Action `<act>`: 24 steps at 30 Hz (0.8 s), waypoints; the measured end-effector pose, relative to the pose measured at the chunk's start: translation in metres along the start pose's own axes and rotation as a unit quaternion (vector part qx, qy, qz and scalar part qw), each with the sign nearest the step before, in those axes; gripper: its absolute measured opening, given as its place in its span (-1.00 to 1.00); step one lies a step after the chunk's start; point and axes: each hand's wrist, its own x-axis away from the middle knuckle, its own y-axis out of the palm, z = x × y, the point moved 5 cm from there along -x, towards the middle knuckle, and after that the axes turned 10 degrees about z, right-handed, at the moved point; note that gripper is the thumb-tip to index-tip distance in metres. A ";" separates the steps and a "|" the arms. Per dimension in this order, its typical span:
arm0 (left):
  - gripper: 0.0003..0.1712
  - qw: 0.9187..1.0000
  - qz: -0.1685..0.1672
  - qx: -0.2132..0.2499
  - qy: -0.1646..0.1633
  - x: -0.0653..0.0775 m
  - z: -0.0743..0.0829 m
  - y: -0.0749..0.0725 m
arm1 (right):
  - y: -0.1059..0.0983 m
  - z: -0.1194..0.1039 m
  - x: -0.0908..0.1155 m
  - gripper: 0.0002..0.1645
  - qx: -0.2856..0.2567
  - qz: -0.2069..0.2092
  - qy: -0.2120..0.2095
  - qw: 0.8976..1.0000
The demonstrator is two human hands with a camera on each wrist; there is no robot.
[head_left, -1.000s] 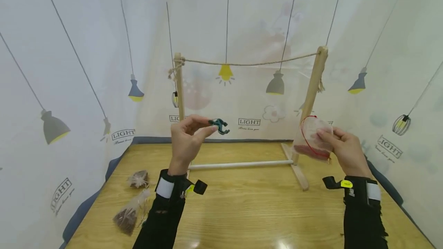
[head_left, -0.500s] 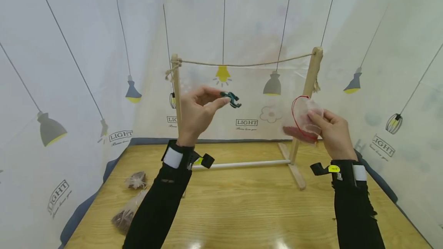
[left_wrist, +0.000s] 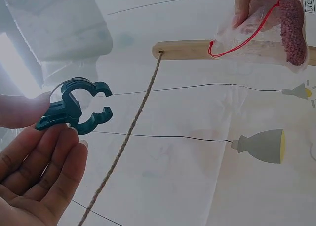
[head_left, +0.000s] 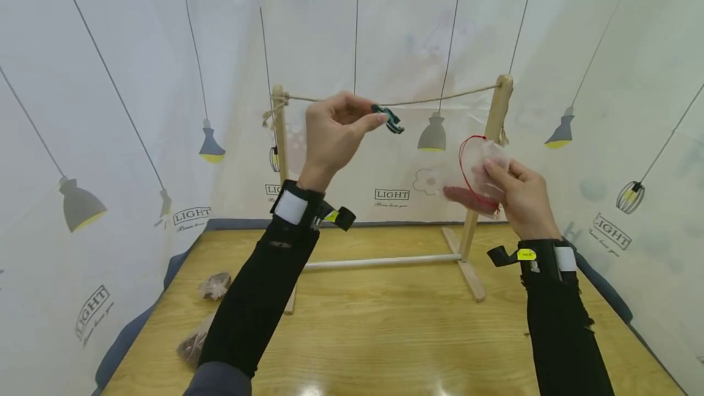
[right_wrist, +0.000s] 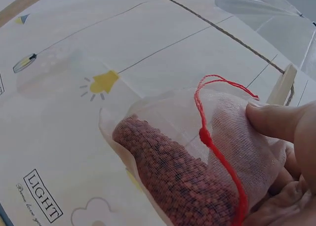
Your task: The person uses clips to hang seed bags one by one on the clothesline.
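My left hand (head_left: pixel 339 133) pinches a dark green plastic clip (left_wrist: pixel 76 107) between thumb and fingertips. In the left wrist view the clip's curved jaws stand apart, pointing at the twine (left_wrist: pixel 127 137). In the head view the clip overlaps the area just under that twine line (head_left: pixel 434 99). To the right, my right hand (head_left: pixel 522 194) grips the upper part of a sheer white mesh bag (right_wrist: pixel 237 142). Dark reddish granules (right_wrist: pixel 173 176) fill its lower end, and a knotted red cord (right_wrist: pixel 205 137) loops from it. The bag hangs in front of the right wooden post (head_left: pixel 497 109).
A wooden frame with a white crossbar (head_left: pixel 385 261) stands on the wooden table (head_left: pixel 396 335). Two more mesh bags lie at the left: a small one (head_left: pixel 216 286) and a larger one (head_left: pixel 192 344), partly behind my left sleeve. Printed cloth (head_left: pixel 137 78) surrounds the table.
My left hand has risen and moved right with the clip, up to the level of the twine. My right hand has lifted the mesh bag and shifted slightly left.
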 end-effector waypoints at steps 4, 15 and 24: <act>-0.88 1.000 -0.007 -0.005 0.006 -0.012 0.006 0.012 | 0.006 -0.003 -0.002 -0.72 -0.021 -0.004 -0.004 1.000; -0.90 0.999 -0.021 -0.023 0.041 -0.039 0.014 0.038 | 0.020 -0.009 -0.011 -0.73 -0.030 -0.001 -0.014 0.999; -0.90 0.999 -0.028 -0.044 0.004 -0.052 0.007 0.053 | 0.030 -0.008 -0.013 -0.81 -0.078 -0.021 0.004 0.997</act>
